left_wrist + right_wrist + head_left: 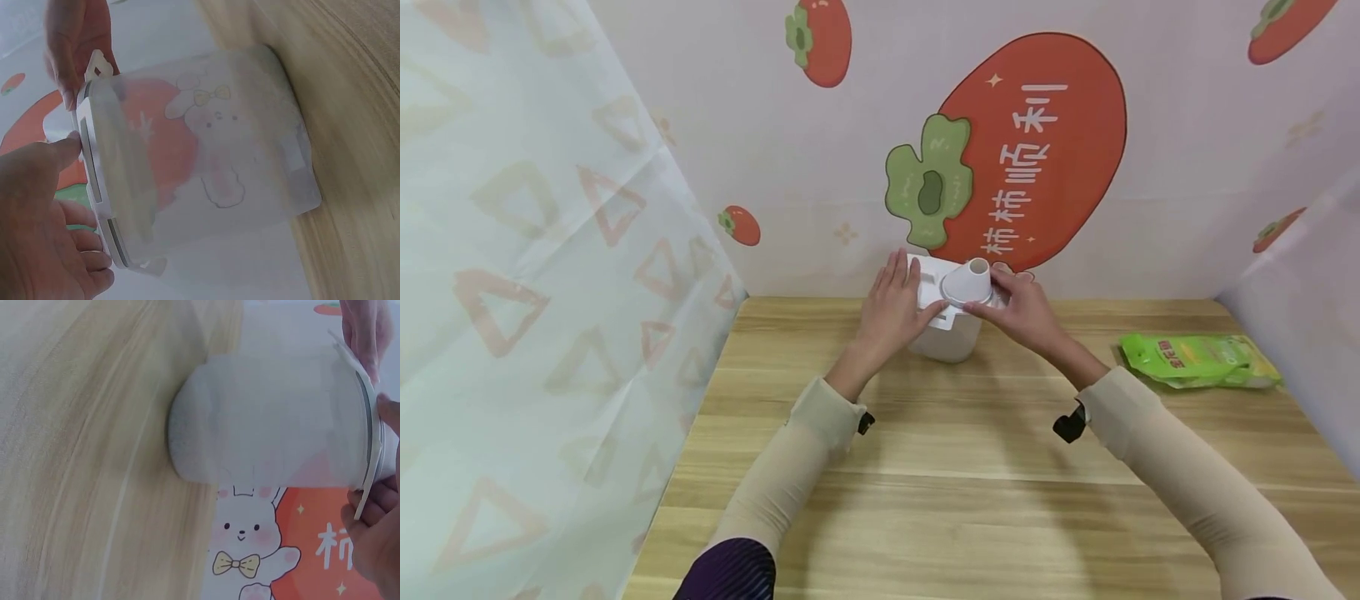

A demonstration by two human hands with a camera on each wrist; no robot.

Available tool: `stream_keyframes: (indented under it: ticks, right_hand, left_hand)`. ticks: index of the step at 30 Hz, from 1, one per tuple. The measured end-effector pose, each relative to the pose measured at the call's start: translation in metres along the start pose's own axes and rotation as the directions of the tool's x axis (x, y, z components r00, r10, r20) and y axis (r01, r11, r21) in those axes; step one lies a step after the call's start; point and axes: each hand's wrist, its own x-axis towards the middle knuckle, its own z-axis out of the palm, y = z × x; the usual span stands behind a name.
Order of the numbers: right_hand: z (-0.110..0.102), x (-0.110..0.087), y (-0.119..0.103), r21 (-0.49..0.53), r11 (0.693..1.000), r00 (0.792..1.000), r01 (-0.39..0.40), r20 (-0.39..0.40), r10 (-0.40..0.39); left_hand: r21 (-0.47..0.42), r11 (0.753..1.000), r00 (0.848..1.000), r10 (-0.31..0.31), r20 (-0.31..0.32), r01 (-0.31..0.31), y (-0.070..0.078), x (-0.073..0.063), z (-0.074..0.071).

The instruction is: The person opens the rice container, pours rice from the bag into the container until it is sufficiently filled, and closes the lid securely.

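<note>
A translucent plastic storage container stands upright on the table against the back wall. It has a white lid with a hollow, tapered white spout on top. My left hand lies over the lid's left part, fingers extended and thumb at the front edge. In the left wrist view, the thumb touches the lid's rim. My right hand grips the lid's right side beside the spout, thumb in front and fingers behind. In the right wrist view, its fingers curl by the lid's edge flap.
A green packet lies flat toward the right side of the wooden table. Patterned sheets cover the back wall and the left wall. A right-hand wall borders the table.
</note>
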Motion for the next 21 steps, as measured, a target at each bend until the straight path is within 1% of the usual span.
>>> stream_keyframes:
  ticks: [4, 7, 11, 14, 17, 19, 21]
  right_hand:
    - [0.002, -0.005, -0.008, -0.034, 0.999, 1.000, -0.025, 0.001, 0.025]
    - [0.003, -0.009, -0.013, -0.067, 0.997, 1.000, -0.027, -0.003, 0.027]
    - [0.005, -0.015, -0.020, -0.097, 0.995, 0.999, -0.018, -0.035, 0.014]
    - [0.007, -0.019, -0.024, -0.108, 0.994, 0.997, -0.007, -0.074, -0.001]
    - [0.009, -0.022, -0.026, -0.128, 0.992, 0.994, 0.007, -0.107, -0.021]
    - [0.009, -0.023, -0.027, -0.140, 0.990, 0.993, 0.018, -0.111, -0.034]
    - [0.006, -0.023, -0.027, -0.142, 0.989, 0.995, 0.029, -0.089, -0.042]
  left_hand:
    - [-0.037, 0.999, 1.000, 0.000, 0.025, 0.001, -0.004, 0.005, -0.002]
    - [-0.062, 0.998, 0.999, 0.009, 0.048, -0.006, -0.008, 0.009, -0.003]
    - [-0.127, 0.992, 0.997, 0.035, 0.063, -0.026, -0.014, 0.013, -0.005]
    - [-0.193, 0.980, 0.995, 0.068, 0.072, -0.053, -0.017, 0.014, -0.007]
    - [-0.222, 0.972, 0.992, 0.096, 0.082, -0.075, -0.020, 0.015, -0.008]
    - [-0.226, 0.971, 0.991, 0.101, 0.086, -0.079, -0.020, 0.015, -0.007]
    - [-0.235, 0.969, 0.991, 0.098, 0.088, -0.075, -0.020, 0.014, -0.008]
